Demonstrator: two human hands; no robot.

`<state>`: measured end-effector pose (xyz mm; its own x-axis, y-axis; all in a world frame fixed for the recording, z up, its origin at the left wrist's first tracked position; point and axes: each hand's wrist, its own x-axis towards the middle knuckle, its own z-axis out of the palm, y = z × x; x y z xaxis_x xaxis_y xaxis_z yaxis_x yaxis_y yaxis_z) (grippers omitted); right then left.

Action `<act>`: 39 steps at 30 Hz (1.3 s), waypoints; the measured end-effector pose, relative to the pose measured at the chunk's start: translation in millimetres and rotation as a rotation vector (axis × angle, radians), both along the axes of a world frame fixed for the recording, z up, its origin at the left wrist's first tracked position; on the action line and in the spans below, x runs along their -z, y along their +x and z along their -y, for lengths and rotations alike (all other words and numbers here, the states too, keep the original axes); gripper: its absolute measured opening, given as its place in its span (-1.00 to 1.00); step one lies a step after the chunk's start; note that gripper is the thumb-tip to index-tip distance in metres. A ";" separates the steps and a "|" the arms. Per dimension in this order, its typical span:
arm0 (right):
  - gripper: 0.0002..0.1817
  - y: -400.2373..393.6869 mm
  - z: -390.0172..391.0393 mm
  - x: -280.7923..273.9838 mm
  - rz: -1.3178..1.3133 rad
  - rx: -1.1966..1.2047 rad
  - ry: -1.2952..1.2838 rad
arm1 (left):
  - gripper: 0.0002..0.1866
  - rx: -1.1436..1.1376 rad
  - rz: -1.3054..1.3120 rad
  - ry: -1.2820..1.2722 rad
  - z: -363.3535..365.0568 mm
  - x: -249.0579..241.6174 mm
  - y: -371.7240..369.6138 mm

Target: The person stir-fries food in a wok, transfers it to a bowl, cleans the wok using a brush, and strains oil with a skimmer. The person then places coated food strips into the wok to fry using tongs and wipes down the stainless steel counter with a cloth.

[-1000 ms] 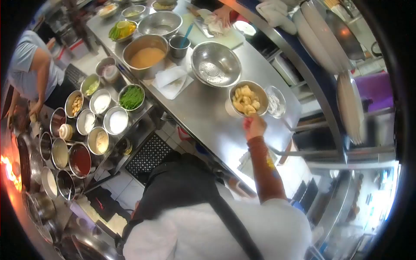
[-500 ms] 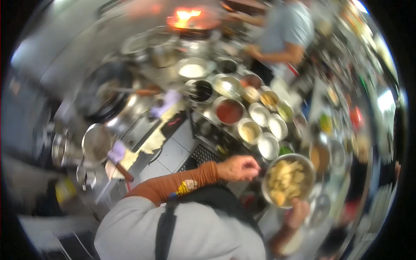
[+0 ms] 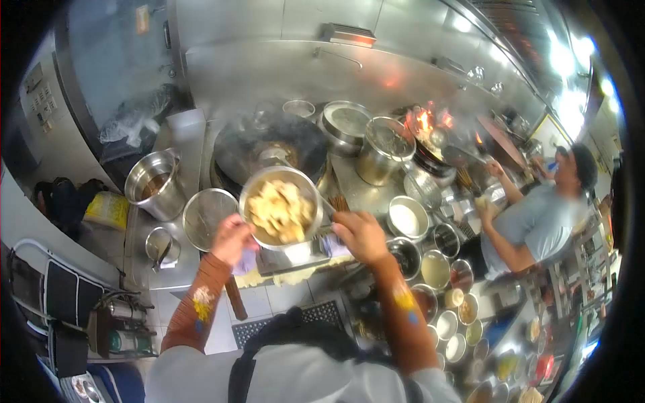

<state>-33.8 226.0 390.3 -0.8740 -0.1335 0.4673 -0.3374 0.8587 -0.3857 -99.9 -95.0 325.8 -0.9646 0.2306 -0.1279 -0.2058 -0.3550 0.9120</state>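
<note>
My left hand [image 3: 233, 238] grips the left rim of a metal bowl [image 3: 250, 228], thumb and fingers pinched at its edge. Pale yellow cut pieces [image 3: 281, 207] fill the bowl, which is held over the front edge of a large black wok [image 3: 232, 151]. Steam rises from the wok, where a ladle [image 3: 273, 155] rests among dark brown contents. Behind the bowl the ladle's shaft runs toward my right hand [image 3: 363, 235], whose fingers are curled around the handle end. The bowl hides part of that shaft.
A round strainer [image 3: 208, 216] and a tall steel pot [image 3: 161, 195] stand left of the wok. To the right are a lidded pot [image 3: 386, 151], a bowl of white contents [image 3: 406, 218] and several seasoning containers. A co-worker [image 3: 531, 225] stands by a flaming wok [image 3: 430, 138].
My view has swung from the seasoning containers to the wok. The bowl of yellow pieces has moved from the counter at the right to the wok, and my right hand has reached the ladle.
</note>
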 end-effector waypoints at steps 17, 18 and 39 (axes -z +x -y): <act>-0.38 -24.1 -11.4 55.5 0.405 0.158 -0.372 | -0.86 -0.433 -0.754 -1.396 -7.2 42.7 -306.2; -0.37 -22.9 -15.8 54.9 0.414 0.159 -0.312 | -0.87 -0.345 -0.697 -1.456 -11.2 37.3 -308.6; -0.44 125.1 4.5 -7.0 -0.051 -0.100 -0.395 | -0.86 -0.445 -0.188 -0.081 -81.5 -12.8 -69.6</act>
<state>91.3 221.5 397.3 -0.8402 -0.0188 0.5419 -0.4391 0.6098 -0.6598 -169.5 -13.5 338.5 -0.9754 -0.2130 0.0572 0.1204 -0.2971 0.9472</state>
